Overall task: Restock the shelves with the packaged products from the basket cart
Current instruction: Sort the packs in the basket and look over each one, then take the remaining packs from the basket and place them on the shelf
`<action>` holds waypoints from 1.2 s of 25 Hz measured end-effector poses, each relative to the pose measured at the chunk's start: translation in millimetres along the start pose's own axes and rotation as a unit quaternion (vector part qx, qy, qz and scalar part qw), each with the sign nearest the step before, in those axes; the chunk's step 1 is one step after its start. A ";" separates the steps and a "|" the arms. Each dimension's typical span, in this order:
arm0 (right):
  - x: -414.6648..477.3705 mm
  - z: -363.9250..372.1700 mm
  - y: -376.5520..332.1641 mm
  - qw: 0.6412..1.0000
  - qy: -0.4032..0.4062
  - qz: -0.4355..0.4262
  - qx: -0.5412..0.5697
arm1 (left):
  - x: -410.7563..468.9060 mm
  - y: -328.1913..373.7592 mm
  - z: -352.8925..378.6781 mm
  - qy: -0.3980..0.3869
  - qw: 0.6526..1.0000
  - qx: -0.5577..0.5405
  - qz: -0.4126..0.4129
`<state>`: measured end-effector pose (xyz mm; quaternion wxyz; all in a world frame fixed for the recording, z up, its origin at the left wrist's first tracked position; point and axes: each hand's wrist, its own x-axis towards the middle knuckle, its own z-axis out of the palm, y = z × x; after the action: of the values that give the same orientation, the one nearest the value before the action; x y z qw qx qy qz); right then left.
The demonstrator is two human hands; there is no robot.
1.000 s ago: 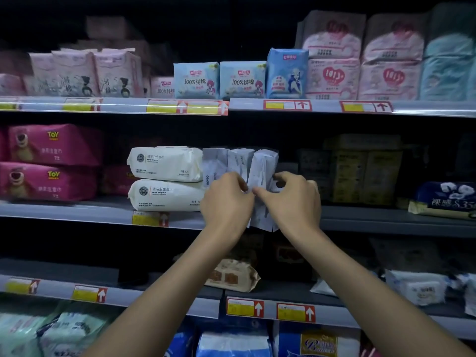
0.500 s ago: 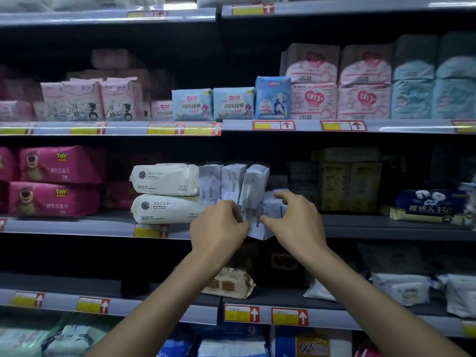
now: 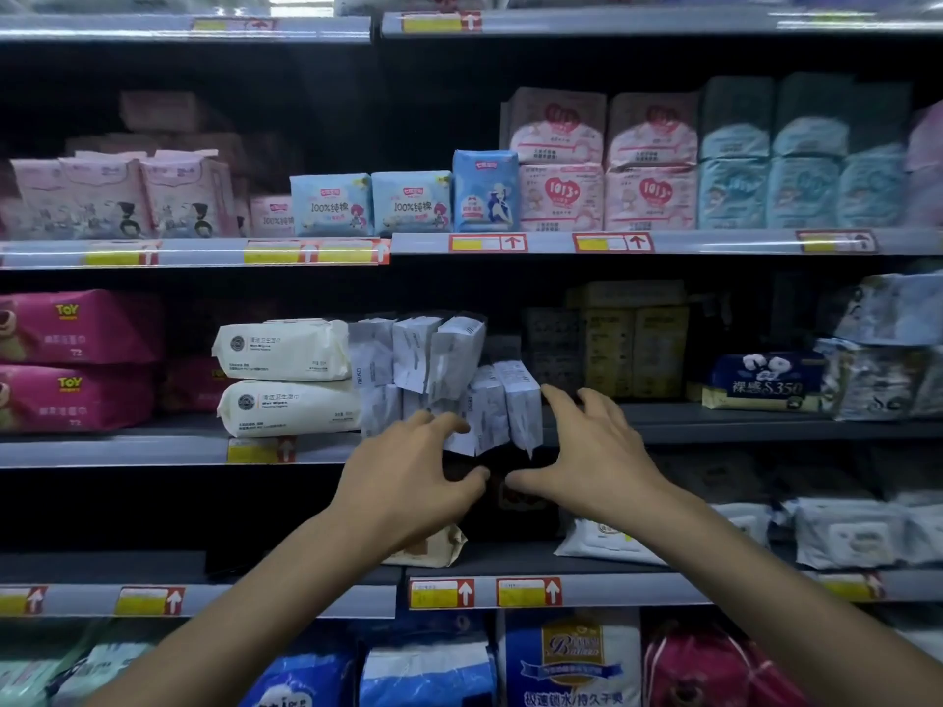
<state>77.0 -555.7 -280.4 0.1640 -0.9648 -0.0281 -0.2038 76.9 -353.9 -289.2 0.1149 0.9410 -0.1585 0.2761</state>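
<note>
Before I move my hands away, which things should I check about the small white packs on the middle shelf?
1. The right hand free: ok, fingers spread, holding nothing.
2. The left hand free: cannot tell, its fingertips overlap the lower white packs.
3. These packs fully on the middle shelf: not ok, they overhang its edge.
4. The upper white packs upright: not ok, tilted.
5. Room beside them: ok, bare shelf on the right.

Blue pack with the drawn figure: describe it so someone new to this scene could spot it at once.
Find the second shelf from the top. Near its middle, between two pale blue packs and stacked pink packs, stands the blue pack. It is taller than the pale ones, deeper blue, and shows a drawn figure.
</note>
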 end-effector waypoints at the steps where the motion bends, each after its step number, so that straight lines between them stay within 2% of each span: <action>1: -4.1 0.6 5.5 1.000 -0.014 0.005 -0.011 | -3.0 3.6 2.0 -0.012 1.000 0.014 0.012; 8: -33.7 22.6 49.1 0.996 -0.082 0.015 -0.021 | -23.1 19.7 45.6 -0.059 0.996 0.015 0.070; 17: -72.6 96.9 111.3 0.979 -0.199 0.044 -0.018 | -67.8 6.4 137.9 -0.149 0.987 -0.022 0.057; 24: -112.8 197.7 169.5 0.943 -0.324 0.074 -0.011 | -116.9 -14.9 234.5 -0.244 0.969 -0.031 0.018; 30: -160.9 294.6 215.5 0.890 -0.441 0.096 -0.059 | -171.9 -44.6 320.3 -0.363 0.932 0.016 0.011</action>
<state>68.9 -660.7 -665.2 0.0967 -0.9611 0.0076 0.2585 110.6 -369.7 -653.5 0.0310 0.9769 -0.1954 -0.0805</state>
